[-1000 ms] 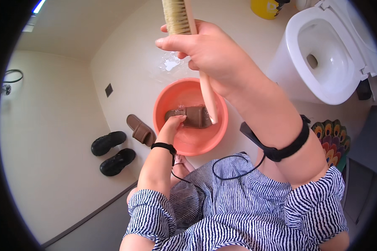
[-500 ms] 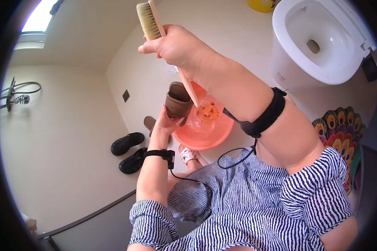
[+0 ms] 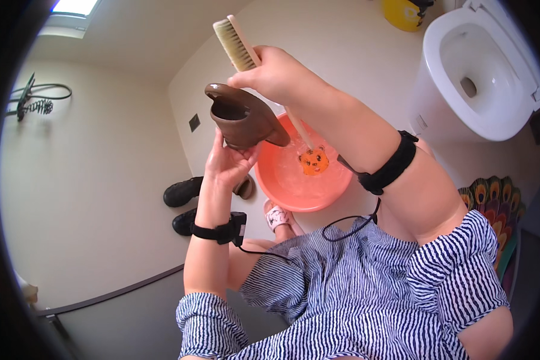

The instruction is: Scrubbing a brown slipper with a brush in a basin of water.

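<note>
My left hand [image 3: 227,162] is closed around the underside of a brown slipper [image 3: 252,120], holding it up and tilted with its foot opening turned to the left. In my right hand [image 3: 276,71] is a scrub brush [image 3: 236,43] with pale bristles, gripped just below the head. Its long handle slants down behind my wrist toward the basin. The right thumb is close to the slipper's upper end; I cannot tell whether they touch. Beneath the slipper stands a pink basin [image 3: 282,195] of water, with an orange animal-face picture on its bottom.
Black shoes [image 3: 183,192] and another brown slipper [image 3: 245,187] lie on the floor at left. At the upper right is a white toilet [image 3: 444,90], with a yellow bucket [image 3: 404,15] behind it. A colourful feather-patterned mat [image 3: 492,204] lies at right. Cables hang from both arm straps.
My left hand has lifted the slipper and turned it from upright to tilted lengthwise. The brush in my right hand is now closer to the slipper. The view has shifted a little.
</note>
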`<control>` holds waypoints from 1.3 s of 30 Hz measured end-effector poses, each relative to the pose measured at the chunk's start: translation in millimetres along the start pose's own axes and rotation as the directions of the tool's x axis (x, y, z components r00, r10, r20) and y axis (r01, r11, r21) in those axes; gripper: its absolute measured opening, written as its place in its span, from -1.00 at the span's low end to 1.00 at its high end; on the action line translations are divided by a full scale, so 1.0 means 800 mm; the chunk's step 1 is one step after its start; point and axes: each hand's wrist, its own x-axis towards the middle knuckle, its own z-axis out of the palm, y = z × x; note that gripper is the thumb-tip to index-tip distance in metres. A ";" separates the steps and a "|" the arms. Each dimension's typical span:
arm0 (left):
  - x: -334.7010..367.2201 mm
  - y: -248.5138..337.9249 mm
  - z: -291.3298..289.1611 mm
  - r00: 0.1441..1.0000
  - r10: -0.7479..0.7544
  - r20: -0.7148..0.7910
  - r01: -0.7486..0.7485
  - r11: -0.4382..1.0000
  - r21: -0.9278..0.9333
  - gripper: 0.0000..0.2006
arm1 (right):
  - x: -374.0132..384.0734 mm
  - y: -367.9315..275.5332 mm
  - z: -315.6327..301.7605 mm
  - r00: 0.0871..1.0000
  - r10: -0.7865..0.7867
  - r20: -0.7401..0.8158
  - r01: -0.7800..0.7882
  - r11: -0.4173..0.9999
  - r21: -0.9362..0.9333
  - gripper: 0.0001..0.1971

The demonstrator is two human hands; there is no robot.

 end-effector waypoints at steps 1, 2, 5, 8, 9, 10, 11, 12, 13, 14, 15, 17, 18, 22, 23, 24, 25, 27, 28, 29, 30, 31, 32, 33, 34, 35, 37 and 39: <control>-0.003 0.001 -0.005 0.999 -0.004 0.051 0.007 0.998 -0.055 -0.38 | 0.000 0.001 0.002 1.000 -0.009 0.010 0.010 0.999 -0.044 -0.52; -0.004 0.001 -0.001 0.993 -0.009 0.116 0.021 0.995 -0.102 -0.39 | -0.001 -0.001 -0.001 1.000 -0.026 0.008 0.027 0.995 -0.094 -0.53; -0.022 -0.003 0.008 0.993 0.037 0.116 -0.012 0.977 -0.212 -0.40 | 0.009 0.023 0.012 0.999 -0.030 0.033 0.036 0.983 -0.178 -0.45; -0.040 -0.024 0.042 0.992 0.078 0.102 -0.045 0.957 -0.288 -0.39 | 0.003 0.022 -0.001 0.997 -0.006 0.080 0.029 0.957 -0.290 -0.42; -0.043 -0.025 0.046 0.989 0.104 0.109 -0.069 0.954 -0.292 -0.38 | 0.000 0.022 -0.002 0.998 -0.016 0.065 0.035 0.953 -0.301 -0.43; -0.043 -0.028 0.046 0.989 0.096 0.111 -0.058 0.949 -0.309 -0.36 | -0.002 0.021 -0.003 0.998 -0.026 0.048 0.040 0.949 -0.312 -0.44; -0.041 -0.029 0.046 0.987 0.100 0.128 -0.055 0.948 -0.314 -0.36 | -0.009 0.008 -0.003 0.998 0.005 0.058 0.014 0.947 -0.320 -0.48; -0.041 -0.030 0.047 0.984 0.102 0.144 -0.052 0.947 -0.318 -0.36 | -0.007 0.011 -0.003 0.998 0.003 0.067 0.020 0.944 -0.329 -0.48; -0.041 -0.031 0.048 0.983 0.110 0.146 -0.056 0.943 -0.327 -0.36 | -0.003 0.020 -0.001 0.998 -0.029 0.051 0.039 0.978 -0.206 -0.50; -0.042 -0.035 0.054 0.976 0.128 0.177 -0.065 0.944 -0.322 -0.37 | -0.001 0.024 -0.003 0.998 -0.056 0.022 0.058 0.995 -0.084 -0.52; -0.041 -0.038 0.057 0.968 0.145 0.206 -0.075 0.946 -0.316 -0.37 | 0.000 0.027 -0.006 0.998 -0.061 0.004 0.061 0.995 -0.076 -0.53; -0.037 -0.043 0.062 0.962 0.160 0.222 -0.087 0.948 -0.306 -0.39 | 0.005 0.035 -0.009 0.997 -0.083 0.004 0.083 0.993 -0.080 -0.53; -0.037 -0.045 0.064 0.957 0.176 0.232 -0.104 0.951 -0.292 -0.40 | 0.007 0.037 -0.012 0.994 -0.105 0.004 0.105 0.992 -0.074 -0.52; -0.041 -0.053 0.077 0.954 0.216 0.210 -0.153 0.948 -0.278 -0.43 | 0.010 0.040 -0.022 0.998 -0.056 -0.005 0.055 0.989 -0.134 -0.49; -0.046 -0.053 0.082 0.953 0.228 0.197 -0.168 0.945 -0.280 -0.46 | 0.010 0.042 -0.024 0.998 -0.051 -0.028 0.045 0.984 -0.172 -0.45; -0.048 -0.053 0.085 0.953 0.241 0.184 -0.183 0.942 -0.283 -0.48 | 0.010 0.044 -0.025 0.998 -0.047 -0.051 0.035 0.977 -0.209 -0.42; -0.046 -0.053 0.084 0.952 0.244 0.187 -0.185 0.940 -0.286 -0.48 | 0.011 0.047 -0.024 0.998 -0.050 -0.048 0.038 0.976 -0.213 -0.42; -0.043 -0.051 0.079 0.942 0.257 0.215 -0.188 0.936 -0.297 -0.47 | 0.009 0.045 -0.016 0.964 -0.188 -0.189 0.081 0.881 -0.466 -0.33; -0.042 -0.049 0.079 0.941 0.258 0.218 -0.186 0.935 -0.302 -0.47 | 0.005 0.043 -0.015 0.964 -0.190 -0.187 0.082 0.878 -0.471 -0.33; -0.041 -0.047 0.078 0.945 0.269 0.187 -0.203 0.928 -0.312 -0.47 | -0.005 0.030 -0.008 0.953 -0.240 -0.184 0.106 0.837 -0.537 -0.35; -0.041 -0.045 0.076 0.946 0.281 0.159 -0.220 0.922 -0.319 -0.47 | -0.013 0.023 -0.001 0.939 -0.292 -0.180 0.131 0.790 -0.599 -0.38; -0.040 -0.043 0.073 0.945 0.285 0.162 -0.222 0.920 -0.321 -0.47 | -0.018 0.024 0.005 0.938 -0.296 -0.178 0.135 0.788 -0.601 -0.38; -0.038 -0.041 0.070 0.943 0.293 0.158 -0.233 0.919 -0.318 -0.46 | -0.022 0.026 0.011 0.947 -0.314 -0.062 0.213 0.764 -0.609 -0.42; -0.035 -0.040 0.066 0.941 0.302 0.154 -0.243 0.918 -0.313 -0.45 | -0.027 0.028 0.016 0.943 -0.328 0.054 0.292 0.739 -0.608 -0.46; -0.032 -0.039 0.061 0.940 0.306 0.154 -0.246 0.916 -0.316 -0.45 | -0.032 0.033 0.023 0.942 -0.330 0.058 0.296 0.737 -0.607 -0.46; -0.028 -0.040 0.060 0.939 0.301 0.167 -0.241 0.922 -0.304 -0.44 | -0.038 0.038 0.026 0.894 -0.412 0.174 0.400 0.562 -0.724 -0.46; -0.028 -0.039 0.063 0.932 0.338 0.128 -0.304 0.925 -0.228 -0.41 | -0.053 0.040 0.039 0.804 -0.482 0.348 0.510 0.260 -0.820 -0.44; -0.040 -0.032 0.065 0.939 0.322 0.123 -0.280 0.921 -0.272 -0.40 | -0.049 0.044 0.031 0.791 -0.514 0.331 0.488 0.205 -0.848 -0.45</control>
